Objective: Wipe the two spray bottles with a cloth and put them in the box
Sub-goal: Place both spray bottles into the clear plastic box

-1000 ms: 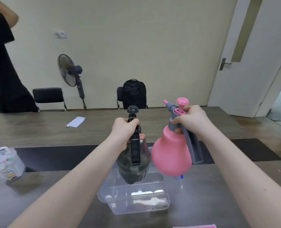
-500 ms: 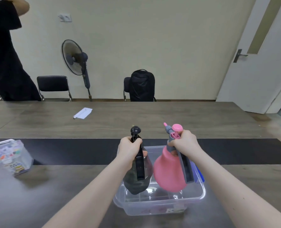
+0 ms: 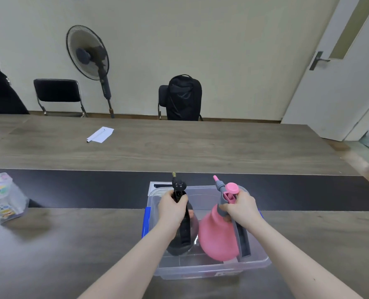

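Observation:
A clear plastic box (image 3: 259, 265) with blue side latches sits on the table in front of me. My left hand (image 3: 172, 208) grips the neck of a dark smoky spray bottle (image 3: 182, 240), whose body sits down inside the box on the left. My right hand (image 3: 240, 209) holds the grey handle of a pink spray bottle (image 3: 217, 238), which stands inside the box on the right. Both bottles are upright, side by side. No cloth is in view.
A small clear container with colourful contents (image 3: 3, 197) stands at the table's left. A folded white paper (image 3: 100, 134) lies further back. Beyond the table are a fan (image 3: 88, 55), two chairs, a black backpack (image 3: 183, 98), a person in black at left, and a door at right.
Both hands have lowered the two bottles from above the box down into it. The view has tilted down and closer to the box.

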Demonstrator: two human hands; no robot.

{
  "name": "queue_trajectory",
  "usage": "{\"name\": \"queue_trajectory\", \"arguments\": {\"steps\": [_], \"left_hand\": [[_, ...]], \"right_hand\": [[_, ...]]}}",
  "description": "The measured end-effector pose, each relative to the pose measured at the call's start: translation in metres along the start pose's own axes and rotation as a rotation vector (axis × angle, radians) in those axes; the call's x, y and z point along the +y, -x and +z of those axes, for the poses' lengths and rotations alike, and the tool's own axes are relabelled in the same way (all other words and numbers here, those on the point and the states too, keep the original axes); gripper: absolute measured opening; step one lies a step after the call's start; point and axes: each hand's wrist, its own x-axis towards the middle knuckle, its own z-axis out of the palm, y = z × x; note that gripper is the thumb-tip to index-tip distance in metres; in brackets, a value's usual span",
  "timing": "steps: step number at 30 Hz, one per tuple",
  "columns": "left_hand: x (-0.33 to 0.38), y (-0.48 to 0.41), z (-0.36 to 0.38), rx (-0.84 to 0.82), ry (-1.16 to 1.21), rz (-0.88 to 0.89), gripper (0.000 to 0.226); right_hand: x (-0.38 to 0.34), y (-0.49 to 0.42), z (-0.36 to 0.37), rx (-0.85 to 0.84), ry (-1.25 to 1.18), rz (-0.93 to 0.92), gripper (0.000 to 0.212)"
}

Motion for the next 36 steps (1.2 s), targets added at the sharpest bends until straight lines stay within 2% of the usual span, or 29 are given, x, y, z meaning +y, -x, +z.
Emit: {"name": "queue_trajectory", "arguments": {"steps": [5, 8, 12, 14, 17, 20, 23, 26, 28, 30, 33, 36], "left_hand": [[-0.019, -0.012, 0.003, 0.011, -0.024, 0.015, 0.025], [-0.019, -0.008, 0.003, 0.013, -0.043, 0.021, 0.037], [-0.014, -0.007, -0.002, -0.041, -0.131, 0.007, 0.044], [-0.005, -0.002, -0.009, -0.085, -0.247, 0.014, 0.046], [0.007, 0.003, -0.024, -0.139, -0.534, 0.060, 0.058], [0.025, 0.009, -0.049, -0.066, -0.889, 0.342, 0.094], [0.047, 0.005, -0.067, -0.207, -1.150, 0.755, 0.113], [0.071, -0.004, -0.058, -0.416, -1.595, 1.019, 0.104], [0.081, -0.007, -0.038, -0.509, -1.838, 1.077, 0.092], [0.084, -0.010, -0.018, -0.566, -2.013, 1.046, 0.073], [0.083, -0.014, 0.001, -0.594, -2.144, 0.972, 0.054], [0.087, -0.012, 0.006, -0.636, -2.192, 0.911, 0.060]], "right_hand": [[0.005, -0.001, 0.001, -0.009, 0.017, -0.028, 0.011], [0.007, -0.001, 0.001, -0.028, 0.038, -0.046, 0.020], [0.008, -0.001, 0.000, -0.071, 0.094, -0.045, 0.023], [0.009, -0.001, -0.001, -0.083, 0.107, -0.047, 0.025], [0.009, 0.000, -0.006, -0.102, 0.155, -0.046, 0.014], [0.006, -0.002, -0.025, -0.186, 0.071, 0.037, 0.051], [-0.007, -0.004, -0.052, -0.248, 0.019, 0.057, 0.071], [-0.035, -0.007, -0.063, -0.197, 0.157, 0.005, 0.072], [-0.054, -0.007, -0.059, -0.200, 0.282, -0.003, 0.055], [-0.068, -0.005, -0.049, -0.233, 0.427, 0.000, 0.030], [-0.074, -0.006, -0.033, -0.187, 0.628, -0.021, 0.035], [-0.072, -0.009, -0.023, -0.158, 0.703, -0.031, 0.037]]}}
